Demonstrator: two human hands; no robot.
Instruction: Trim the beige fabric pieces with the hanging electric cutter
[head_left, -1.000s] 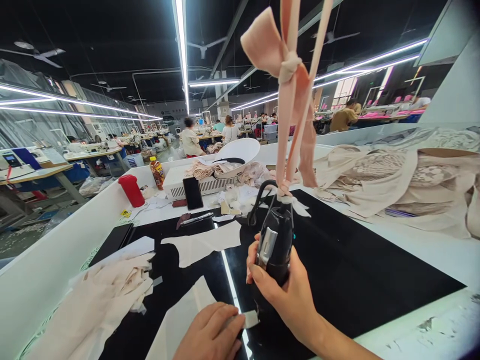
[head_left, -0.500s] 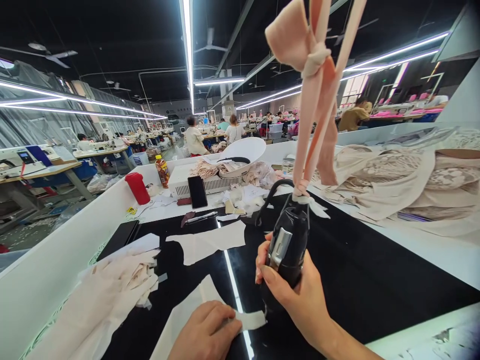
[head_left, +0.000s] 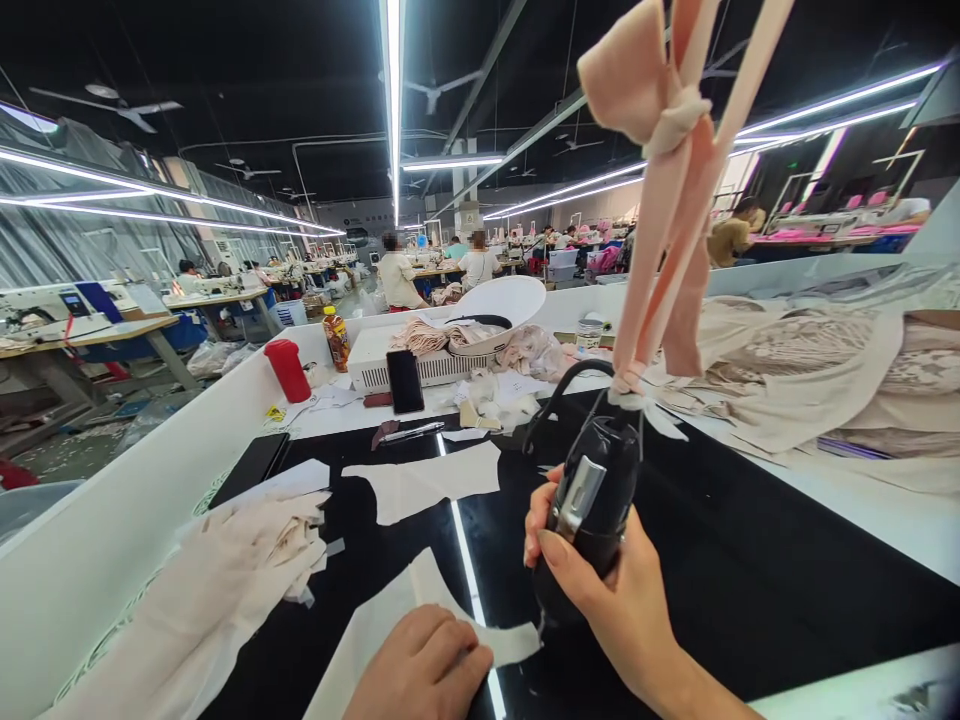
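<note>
My right hand is wrapped round a black handheld electric tool with a metal lever on its side. The tool stands upright and hangs by knotted peach fabric straps; its lower end is dark, and I cannot make out its foot. My left hand lies on a white, curved fabric piece, fingers bent together and pressing it to the black tabletop. A narrow arm of that piece reaches right, ending close to the tool's base. Farther back lies a second pale piece, apart from both hands.
Pale cut pieces are heaped at left. A phone leans on a white slotted box; a pen lies in front. A red cup stands by a bottle. Folded garments cover the right side. People sit at sewing tables beyond.
The whole view has shifted slightly, with things appearing a little farther right. More of the fabric's narrow arm shows beyond my left fingers. My right hand still grips the tool.
</note>
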